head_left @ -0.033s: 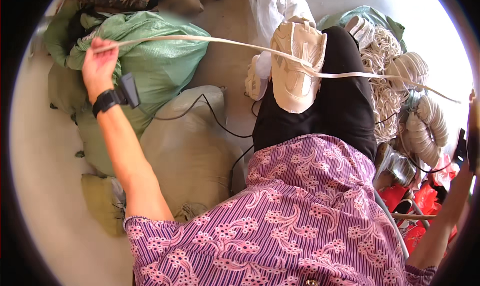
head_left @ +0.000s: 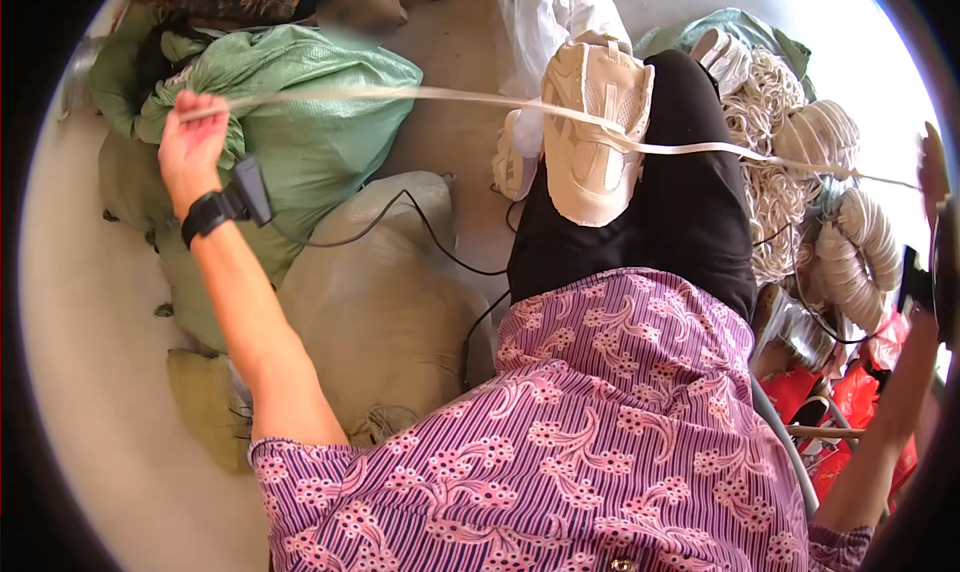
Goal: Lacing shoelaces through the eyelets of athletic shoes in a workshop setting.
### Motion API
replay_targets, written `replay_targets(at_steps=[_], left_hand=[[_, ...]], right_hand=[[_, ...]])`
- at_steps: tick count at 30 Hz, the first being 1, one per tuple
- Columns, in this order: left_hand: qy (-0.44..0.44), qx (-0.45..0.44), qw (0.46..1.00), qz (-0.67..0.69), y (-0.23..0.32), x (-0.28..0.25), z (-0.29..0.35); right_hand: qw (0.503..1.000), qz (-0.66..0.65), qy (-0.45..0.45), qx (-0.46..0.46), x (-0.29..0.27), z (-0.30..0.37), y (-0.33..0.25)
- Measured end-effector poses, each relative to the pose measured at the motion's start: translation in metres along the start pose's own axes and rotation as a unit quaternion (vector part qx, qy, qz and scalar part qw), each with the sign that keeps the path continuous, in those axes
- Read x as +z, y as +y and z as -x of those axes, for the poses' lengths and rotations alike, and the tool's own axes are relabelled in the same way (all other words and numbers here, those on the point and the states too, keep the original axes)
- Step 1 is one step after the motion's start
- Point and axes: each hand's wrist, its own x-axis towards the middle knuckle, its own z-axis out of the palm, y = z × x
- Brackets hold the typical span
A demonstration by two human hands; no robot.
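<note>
A cream sneaker (head_left: 592, 177) rests on my black-trousered lap, its toe pointing toward me. From its upper, a flat white shoelace (head_left: 470, 96) stretches out to both sides. My left hand (head_left: 195, 137), raised at the far left, pinches one end between closed fingers. The other end runs taut to my right hand (head_left: 934, 172) at the right rim, where the fingers are blurred and partly cut off. Both hands are well apart from the shoe. A black strap with a small device sits on my left wrist.
Green woven sacks (head_left: 330, 102) and a pale stuffed bag (head_left: 375, 292) lie on my left. Bundles of white laces (head_left: 770, 122) lie to my right, above red plastic bags (head_left: 850, 397). Another sneaker (head_left: 515, 157) is behind my knee. A black cable (head_left: 430, 234) crosses the bags.
My left hand has moved slightly down and left with its lace end. My right hand has shifted upward at the rim, and the right length of lace runs flatter.
</note>
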Motion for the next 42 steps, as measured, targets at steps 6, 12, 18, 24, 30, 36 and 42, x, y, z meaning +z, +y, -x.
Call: replay_targets(at_steps=[6,12,18,24,30,36,42], left_hand=[[-0.001,0.016,0.999,-0.049,0.125,-0.051,0.052],[0.199,0.156,0.957,-0.145,0.188,-0.057,0.101],[0.067,0.086,0.989,-0.102,0.133,-0.053,0.114],[0.068,-0.018,0.967,-0.245,-0.061,0.037,0.105],[-0.029,-0.148,0.947,-0.284,-0.163,0.060,0.091],[-0.093,-0.128,0.937,-0.312,-0.231,0.088,0.094],[-0.119,-0.143,0.926,-0.329,-0.264,0.111,0.105]], right_hand=[[0.922,0.082,-0.209,-0.316,0.233,0.101,-0.028],[0.877,0.101,-0.246,-0.401,0.279,0.135,-0.032],[0.876,0.136,-0.231,-0.400,0.286,0.139,-0.030],[0.884,0.136,-0.231,-0.382,0.284,0.142,-0.030],[0.891,0.120,-0.231,-0.372,0.282,0.144,-0.031],[0.890,0.119,-0.219,-0.382,0.286,0.143,-0.029],[0.871,0.154,-0.213,-0.415,0.292,0.146,-0.030]])
